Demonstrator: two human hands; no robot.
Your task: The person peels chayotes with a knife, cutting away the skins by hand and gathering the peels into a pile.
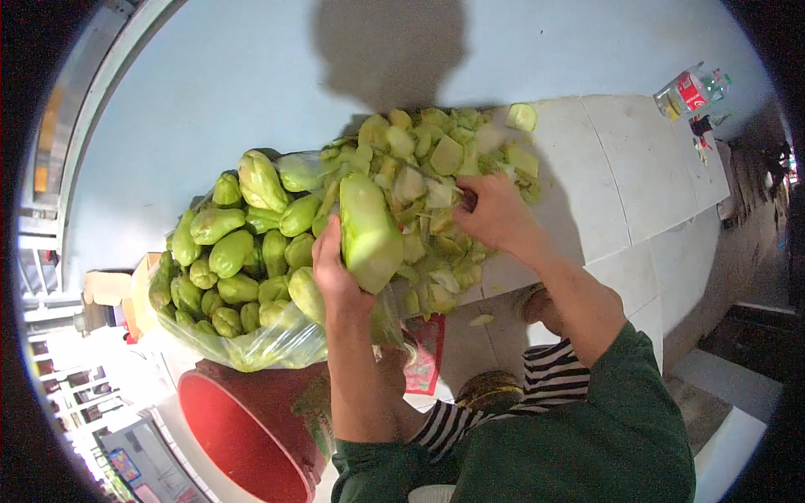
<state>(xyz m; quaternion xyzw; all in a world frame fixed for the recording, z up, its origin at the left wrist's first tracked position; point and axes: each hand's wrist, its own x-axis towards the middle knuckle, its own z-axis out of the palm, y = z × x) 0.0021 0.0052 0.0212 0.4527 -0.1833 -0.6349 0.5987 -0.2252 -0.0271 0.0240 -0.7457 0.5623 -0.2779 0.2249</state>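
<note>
My left hand (340,272) is wrapped round a large pale green chayote (366,235) with cut faces, held up in front of me. To its right, my right hand (490,210) is closed round the dark handle of a knife, its blade partly lost among the peelings behind it. A pile of green peelings and cut pieces (444,155) spreads behind and between my hands on the tiled surface. On the left, whole chayotes (231,253) fill a clear plastic bag (268,350).
A red bucket (251,436) lies tilted at the lower left, near a cardboard box (138,293). A plastic bottle with a red label (692,92) is on the tiled ledge (629,168) at the upper right. A pale wall (226,75) stands behind the pile.
</note>
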